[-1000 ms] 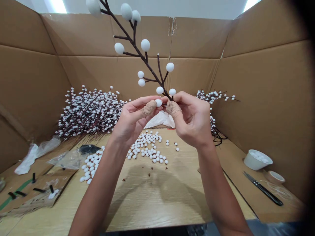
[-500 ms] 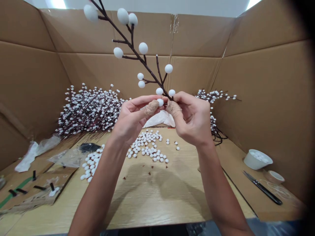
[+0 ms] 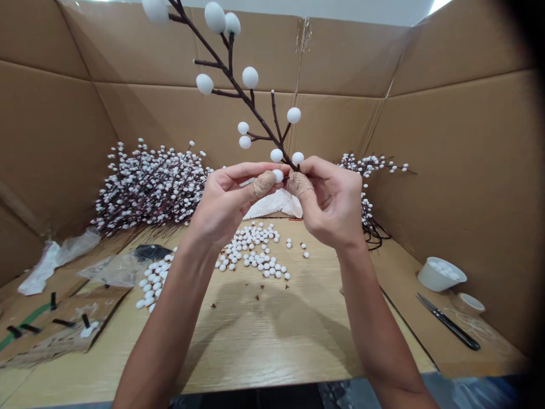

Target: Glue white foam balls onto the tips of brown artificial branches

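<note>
A dark brown artificial branch [image 3: 240, 91] with white berries on its twigs slants up and left above the table. My right hand [image 3: 330, 196] pinches its lower end between thumb and fingers. My left hand [image 3: 234, 199] is closed on a white berry [image 3: 278, 176], held between a tape-wrapped thumb and the fingers, close to the branch's lower end. Whether this berry touches a twig is hidden by the fingertips. Both thumbs wear tan wrapping. At least two twigs carry no berry, one at the upper left and one pointing up near the right hand.
Loose white berries [image 3: 253, 244] lie on the wooden table [image 3: 272, 341]. Bundles of finished-looking berry branches [image 3: 149, 187] rest at the left and right rear. A white cup [image 3: 440, 274], a tape roll [image 3: 470, 304] and a black-handled knife [image 3: 453, 326] are at right. Cardboard walls [image 3: 238, 108] surround everything.
The view has shifted slightly. Both hands keep the same grip, with the berry still close to the branch's lower end; the berry appears to have barely moved.
</note>
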### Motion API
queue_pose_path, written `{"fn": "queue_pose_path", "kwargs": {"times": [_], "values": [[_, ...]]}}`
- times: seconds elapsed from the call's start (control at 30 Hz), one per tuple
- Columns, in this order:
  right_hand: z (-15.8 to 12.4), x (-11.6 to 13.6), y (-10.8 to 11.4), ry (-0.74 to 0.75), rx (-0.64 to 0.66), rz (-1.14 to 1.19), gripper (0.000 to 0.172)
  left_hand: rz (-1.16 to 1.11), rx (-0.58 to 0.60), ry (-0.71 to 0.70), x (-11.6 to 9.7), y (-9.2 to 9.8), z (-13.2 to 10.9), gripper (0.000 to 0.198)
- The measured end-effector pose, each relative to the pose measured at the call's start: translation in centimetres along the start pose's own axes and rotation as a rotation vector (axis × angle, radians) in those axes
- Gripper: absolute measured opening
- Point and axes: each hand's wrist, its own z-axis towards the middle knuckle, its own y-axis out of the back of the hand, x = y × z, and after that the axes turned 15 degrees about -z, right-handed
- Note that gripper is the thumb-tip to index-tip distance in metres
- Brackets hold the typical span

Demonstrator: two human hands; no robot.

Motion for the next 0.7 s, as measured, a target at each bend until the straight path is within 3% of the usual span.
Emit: {"fn": "queue_pose_path", "kwargs": {"times": [0.23, 0.7], "values": [[-0.03, 0.46, 0.63, -0.003, 0.034, 0.008, 0.016, -0.024, 0.04, 0.005, -0.28, 0.26, -0.1, 0.014], [0.0, 0.09, 0.24, -0.016, -0.004, 0.035, 0.016, -0.039, -0.011, -0.029, 0.67, -0.45, -0.17, 0.014]]}}
